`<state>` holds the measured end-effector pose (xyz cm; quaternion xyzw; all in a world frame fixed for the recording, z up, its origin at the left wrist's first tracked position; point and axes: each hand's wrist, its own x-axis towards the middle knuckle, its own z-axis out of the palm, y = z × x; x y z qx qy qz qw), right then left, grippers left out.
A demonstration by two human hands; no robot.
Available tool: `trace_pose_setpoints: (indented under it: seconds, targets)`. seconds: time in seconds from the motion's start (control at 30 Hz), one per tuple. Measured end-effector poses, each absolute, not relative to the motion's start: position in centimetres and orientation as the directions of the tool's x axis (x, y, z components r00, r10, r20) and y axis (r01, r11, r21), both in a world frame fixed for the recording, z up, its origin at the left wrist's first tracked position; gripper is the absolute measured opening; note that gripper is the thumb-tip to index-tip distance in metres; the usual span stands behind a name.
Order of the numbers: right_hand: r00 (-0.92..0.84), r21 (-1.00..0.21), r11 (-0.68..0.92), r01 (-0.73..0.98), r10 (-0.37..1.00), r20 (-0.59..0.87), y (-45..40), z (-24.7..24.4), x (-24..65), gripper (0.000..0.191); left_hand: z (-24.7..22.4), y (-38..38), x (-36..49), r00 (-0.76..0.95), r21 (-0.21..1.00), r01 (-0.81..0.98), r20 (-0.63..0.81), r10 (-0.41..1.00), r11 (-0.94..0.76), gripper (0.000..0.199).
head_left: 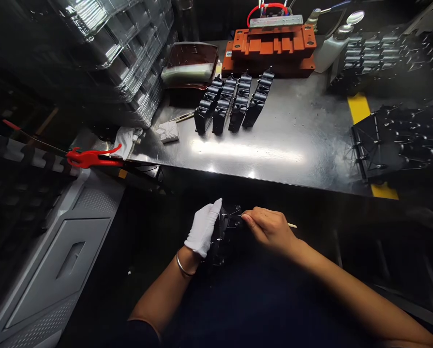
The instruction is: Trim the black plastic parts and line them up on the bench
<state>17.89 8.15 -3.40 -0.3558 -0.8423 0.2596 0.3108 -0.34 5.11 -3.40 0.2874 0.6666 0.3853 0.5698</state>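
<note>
My left hand (203,228), in a white glove, is wrapped round a black part (221,229) with small pins, held below the table's front edge. My bare right hand (270,226) pinches a thin tool (292,225); its pale end sticks out behind the fingers and its fine tip meets the part's right side. Most of the tool is hidden in the fingers. On the metal table (296,140), several black ribbed parts (240,104) stand in a slanted row. Much of the held part blends into the dark clothing.
An orange fixture (270,48) is at the table's back. Wrapped trays (118,53) are stacked at the left, near a red air gun (93,157) and a white block (168,131). More black parts (415,135) lie at the right, beside a bottle (330,50). A grey crate (60,261) stands lower left.
</note>
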Motion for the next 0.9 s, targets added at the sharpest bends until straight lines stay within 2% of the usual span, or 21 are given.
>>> trace_pose_setpoints:
  seconds: [0.1,0.17,0.27,0.37,0.6,0.7,0.73,0.8,0.9]
  targets:
    - [-0.643,-0.786,0.534,0.312,0.728,0.239,8.5,-2.9,18.3,0.033,-2.9,5.1,-0.2,-0.198,0.848,-0.070,-0.528,0.826,0.526,0.053]
    - [-0.668,-0.837,0.498,0.226,0.705,0.239,8.8,-2.5,18.5,0.032,-2.7,5.1,-0.1,-0.200,0.853,-0.093,-0.521,0.830,0.514,0.052]
    - [-0.610,-0.802,0.537,0.261,0.736,0.294,9.0,-2.2,18.6,0.028,-2.6,5.1,0.0,-0.218,0.865,-0.101,-0.502,0.837,0.492,0.051]
    - [-0.627,-0.782,0.545,0.301,0.732,0.268,8.9,-2.1,18.6,0.027,-2.8,5.2,-0.1,-0.238,0.884,-0.105,-0.466,0.852,0.455,0.051]
    - [-0.787,-0.909,0.373,0.187,0.611,0.089,9.1,-1.1,19.3,0.037,-2.7,4.8,0.1,-0.247,0.905,-0.120,-0.425,0.871,0.407,0.046]
    - [-0.833,-0.961,0.271,0.049,0.542,0.110,9.0,-0.8,19.6,0.041,-2.7,4.5,0.3,-0.284,0.932,-0.115,-0.361,0.888,0.343,0.044]
    - [-0.820,-0.962,0.273,0.007,0.552,0.151,9.0,-0.8,19.6,0.042,-2.7,4.5,0.4,-0.306,0.943,-0.107,-0.333,0.892,0.315,0.044]
    - [-0.752,-0.922,0.386,0.003,0.609,0.252,8.8,-1.0,19.6,0.044,-2.7,4.3,0.4,-0.342,0.958,-0.088,-0.286,0.895,0.272,0.044]
    - [-0.700,-0.756,0.628,0.188,0.625,0.345,8.6,-1.5,19.3,0.047,-2.7,4.3,0.4,-0.363,0.963,-0.066,-0.269,0.892,0.263,0.044]
